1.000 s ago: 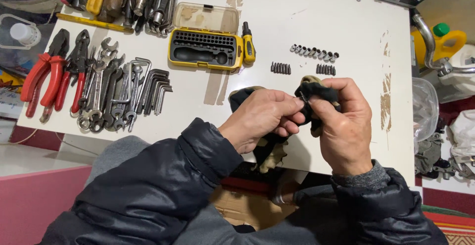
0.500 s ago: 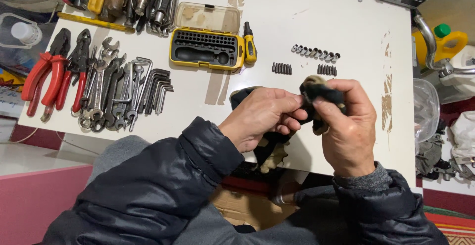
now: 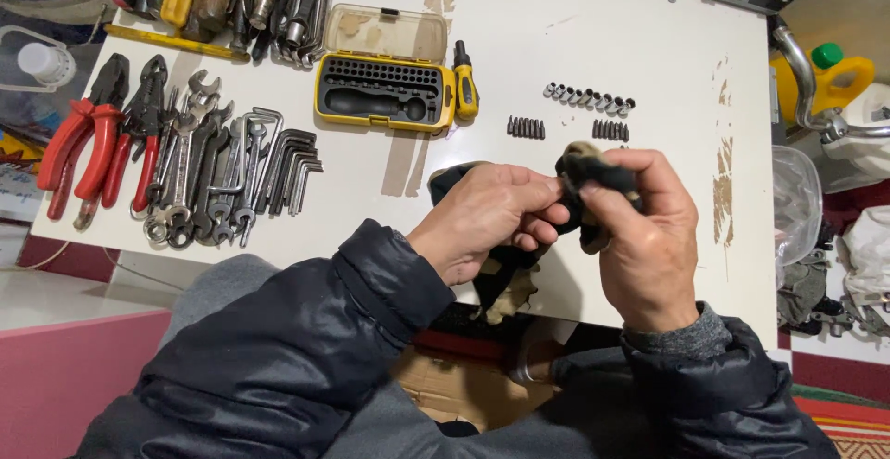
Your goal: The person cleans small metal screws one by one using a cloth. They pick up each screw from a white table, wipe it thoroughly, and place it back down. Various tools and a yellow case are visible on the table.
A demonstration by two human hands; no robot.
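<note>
Over the near edge of the white table (image 3: 593, 60), both of my hands grip a dark cloth (image 3: 593, 170) with tan patches. My left hand (image 3: 487, 218) pinches one part of the cloth, fingers curled. My right hand (image 3: 644, 236) is closed around the bunched upper part; whatever lies inside the cloth is hidden. A loose end of the cloth hangs below my hands. Just beyond my hands lie two short rows of small dark screwdriver bits (image 3: 526, 127) and a row of small silver sockets (image 3: 589, 98).
An open yellow bit case (image 3: 385, 97) with a yellow-handled driver (image 3: 464, 93) sits mid-table. Wrenches and hex keys (image 3: 227, 176) and red-handled pliers (image 3: 88, 139) lie at the left. More tools (image 3: 241, 0) lie at the back left. A yellow jug (image 3: 834, 74) stands at the right.
My hands have shifted slightly on the cloth, with the right hand working the bunched part. The things on the table have not moved.
</note>
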